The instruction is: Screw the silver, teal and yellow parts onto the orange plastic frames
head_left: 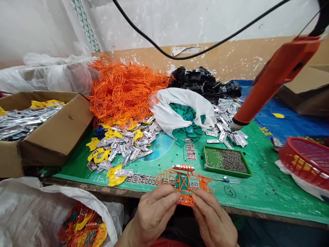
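An orange plastic lattice frame [184,183] is held at lower centre, just over the front edge of the green table mat [259,181], pinched at its sides between the fingers and thumbs of the left hand [151,216] and the right hand [214,219]. Both grips are pressed closed on the frame, its middle apparently left uncovered so that it can be seen. A small screwdriver [226,179] lies just beyond, near a green tray [221,169] of small dark parts, possibly screws. At lower left, orange and yellow frames [84,230] are collected in a white sack [77,193]. At left, silver metal strips [23,123] are held in a cardboard box [58,130]. Mid-table, teal pieces [186,113] are heaped in and below a white plastic bag [174,109]. A red basket [290,151] is placed at right, and an orange electric screwdriver [280,77] is hung at upper right, presumably for ready reach.
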Demonstrator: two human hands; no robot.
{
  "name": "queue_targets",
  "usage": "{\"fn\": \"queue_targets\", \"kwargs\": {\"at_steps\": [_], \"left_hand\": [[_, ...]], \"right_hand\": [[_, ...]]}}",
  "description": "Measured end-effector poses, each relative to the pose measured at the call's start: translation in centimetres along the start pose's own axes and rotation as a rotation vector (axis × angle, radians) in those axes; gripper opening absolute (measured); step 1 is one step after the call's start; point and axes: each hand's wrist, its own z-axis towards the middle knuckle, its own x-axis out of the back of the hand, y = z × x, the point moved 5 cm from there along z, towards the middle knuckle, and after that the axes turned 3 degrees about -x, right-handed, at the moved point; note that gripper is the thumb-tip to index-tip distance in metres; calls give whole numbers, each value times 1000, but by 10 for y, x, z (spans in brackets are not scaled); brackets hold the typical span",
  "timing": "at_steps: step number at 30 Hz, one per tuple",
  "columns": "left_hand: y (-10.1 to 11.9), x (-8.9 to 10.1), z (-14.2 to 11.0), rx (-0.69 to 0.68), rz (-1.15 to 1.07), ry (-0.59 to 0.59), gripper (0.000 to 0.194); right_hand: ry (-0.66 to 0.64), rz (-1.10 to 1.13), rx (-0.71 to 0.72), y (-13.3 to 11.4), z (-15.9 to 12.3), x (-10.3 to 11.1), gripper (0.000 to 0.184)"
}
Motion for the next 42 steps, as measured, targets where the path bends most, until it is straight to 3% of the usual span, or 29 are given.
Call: {"fn": "queue_targets", "kwargs": {"at_steps": [6,23,32,42], "left_hand": [[-10,-4,0,103,-104,-73,20],[-13,2,-6,77,-144,-142,21],[-20,-3,-8,189,-302,-107,22],[-23,-10,-9,209,-218,-200,17]], "right_hand": [[-9,1,-17,0,-4,-3,18],[-3,-91,27,-4,9,8,15],[4,20,-43,-5,6,6,21],[-223,149,-43,-5,12,-9,20]]}}
